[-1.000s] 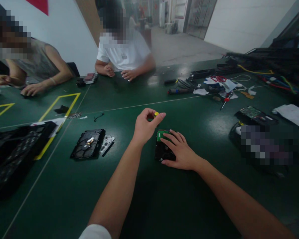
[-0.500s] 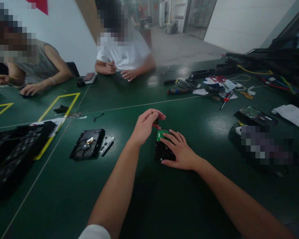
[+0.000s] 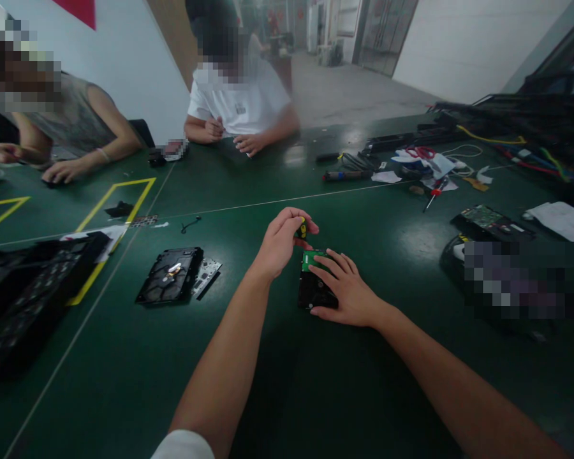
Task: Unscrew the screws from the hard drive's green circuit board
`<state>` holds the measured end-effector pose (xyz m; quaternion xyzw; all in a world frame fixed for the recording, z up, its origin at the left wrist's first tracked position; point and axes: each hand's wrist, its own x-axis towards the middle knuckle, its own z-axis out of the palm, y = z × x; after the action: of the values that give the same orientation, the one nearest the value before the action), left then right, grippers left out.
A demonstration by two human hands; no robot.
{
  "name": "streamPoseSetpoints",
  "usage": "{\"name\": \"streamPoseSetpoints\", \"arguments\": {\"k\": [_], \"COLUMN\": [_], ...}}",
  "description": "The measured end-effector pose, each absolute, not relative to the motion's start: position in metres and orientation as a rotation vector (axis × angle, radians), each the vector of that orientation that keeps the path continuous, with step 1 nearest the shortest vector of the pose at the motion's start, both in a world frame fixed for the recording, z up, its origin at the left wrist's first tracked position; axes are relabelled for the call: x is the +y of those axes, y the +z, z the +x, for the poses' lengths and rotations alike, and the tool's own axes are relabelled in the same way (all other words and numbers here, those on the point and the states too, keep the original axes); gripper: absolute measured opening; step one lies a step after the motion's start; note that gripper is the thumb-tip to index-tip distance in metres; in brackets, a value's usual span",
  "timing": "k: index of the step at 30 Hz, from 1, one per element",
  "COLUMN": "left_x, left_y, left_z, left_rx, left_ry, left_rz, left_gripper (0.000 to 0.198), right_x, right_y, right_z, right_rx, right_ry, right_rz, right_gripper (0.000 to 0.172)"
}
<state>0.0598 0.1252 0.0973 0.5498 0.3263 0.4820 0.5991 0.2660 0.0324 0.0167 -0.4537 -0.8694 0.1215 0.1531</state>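
A hard drive (image 3: 310,290), black with a green circuit board at its far end, lies on the green table in front of me. My right hand (image 3: 342,284) rests over its right side, fingers spread across the board and thumb at the near edge, pressing it down. Just above the drive's far left corner, my left hand (image 3: 287,239) is closed around a screwdriver (image 3: 303,227) with a yellow and black handle. The screwdriver's tip is hidden or too small to make out.
Left of my arms lie another black drive (image 3: 169,275), a loose circuit board (image 3: 205,278) and a large black casing (image 3: 33,293). Two co-workers sit across the table. To the right are a red-handled screwdriver (image 3: 435,193), a drive with its board up (image 3: 490,220) and tangled cables.
My left fingers have turned slightly, so the yellow of the screwdriver handle now shows. The right hand and the hard drive keep their place.
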Motion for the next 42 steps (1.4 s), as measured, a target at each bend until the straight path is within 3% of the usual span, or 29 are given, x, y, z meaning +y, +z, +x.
{"name": "streamPoseSetpoints", "arguments": {"k": [16, 22, 28, 42], "left_x": [0.1295, 0.1272, 0.1272, 0.1248], "left_y": [0.0879, 0.0924, 0.0923, 0.0960], "left_z": [0.0630, 0.0632, 0.0616, 0.0623], "left_rx": [0.910, 0.872, 0.834, 0.846], "left_ry": [1.243, 1.218, 1.209, 1.175], "left_rz": [1.387, 1.500, 1.417, 1.436], "left_gripper": [0.031, 0.023, 0.030, 0.025], "right_x": [0.0335, 0.0334, 0.0328, 0.0320], "right_y": [0.0192, 0.0172, 0.0202, 0.0194], "right_z": [0.2654, 0.2650, 0.2649, 0.2653], "right_rx": [-2.504, -2.482, -2.489, -2.486], "right_ry": [0.366, 0.366, 0.378, 0.372], "right_rz": [-1.296, -1.296, -1.302, -1.300], "right_gripper": [0.094, 0.094, 0.092, 0.095]}}
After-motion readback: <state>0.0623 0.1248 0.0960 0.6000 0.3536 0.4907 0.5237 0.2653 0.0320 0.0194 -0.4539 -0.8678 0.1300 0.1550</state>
